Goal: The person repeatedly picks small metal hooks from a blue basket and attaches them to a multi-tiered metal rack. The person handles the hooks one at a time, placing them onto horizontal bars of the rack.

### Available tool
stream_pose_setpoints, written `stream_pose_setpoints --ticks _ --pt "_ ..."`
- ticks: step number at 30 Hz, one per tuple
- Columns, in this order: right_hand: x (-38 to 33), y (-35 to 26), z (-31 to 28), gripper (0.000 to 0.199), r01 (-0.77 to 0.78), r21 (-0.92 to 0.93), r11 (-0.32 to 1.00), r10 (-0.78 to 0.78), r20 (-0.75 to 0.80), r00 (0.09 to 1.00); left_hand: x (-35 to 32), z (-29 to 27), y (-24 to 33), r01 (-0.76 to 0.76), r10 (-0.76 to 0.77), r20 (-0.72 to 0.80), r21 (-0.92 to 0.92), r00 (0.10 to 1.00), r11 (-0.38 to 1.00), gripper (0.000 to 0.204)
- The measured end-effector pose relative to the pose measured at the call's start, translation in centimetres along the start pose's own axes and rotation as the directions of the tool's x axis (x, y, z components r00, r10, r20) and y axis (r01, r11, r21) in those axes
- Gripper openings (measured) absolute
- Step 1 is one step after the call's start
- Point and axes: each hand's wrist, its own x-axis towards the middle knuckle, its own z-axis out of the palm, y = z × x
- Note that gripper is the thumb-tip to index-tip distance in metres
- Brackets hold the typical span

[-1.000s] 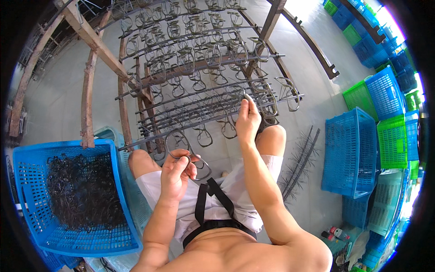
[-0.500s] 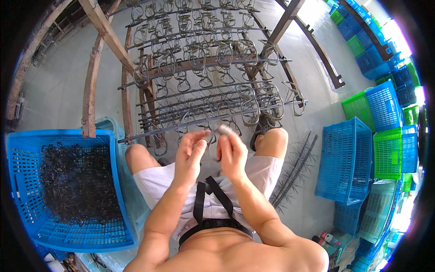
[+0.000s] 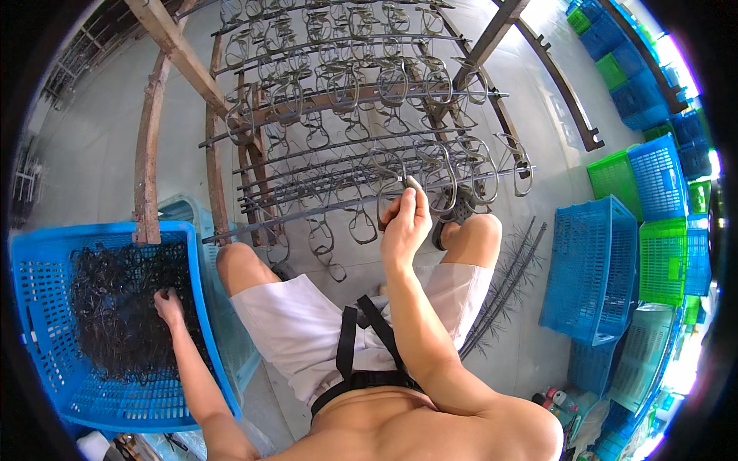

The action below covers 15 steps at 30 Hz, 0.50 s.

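1. Wire hook (image 3: 413,184): pinched in the right hand (image 3: 405,224), held against the near rod of the rack (image 3: 361,115), centre of the scene.
2. Right fingers closed on the hook.
3. Left hand (image 3: 169,305) reaches into the blue crate (image 3: 46,338) at near left, fingers curled among the loose dark hooks (image 3: 115,307); whether it grips 1, cannot tell.
4. Stacked blue and green crates (image 3: 615,253) stand right.

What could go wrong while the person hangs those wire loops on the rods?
1. The right hand pinches a dark wire loop at a thin metal rod; crowded neighbouring loops could perhaps snag or get knocked off.
2. The left hand reaches sideways into the tangled dark wire pile in the blue plastic crate; wire ends might scratch bare fingers, or several loops could lift out tangled.
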Motion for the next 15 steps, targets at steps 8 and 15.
stream_pose_setpoints --ticks 8,15 --pt "0.0 0.9 0.6 0.026 0.01 0.035 0.999 -0.013 0.07 0.997 1.1 6.9 -3.0 0.211 -0.244 0.264 0.146 0.933 0.966 0.075" --pt "-1.0 0.9 1.6 0.029 0.176 -0.438 0.881 -0.131 0.131 0.983 1.4 5.2 -0.1 -0.029 -0.011 0.351 0.109 0.936 0.994 0.049"
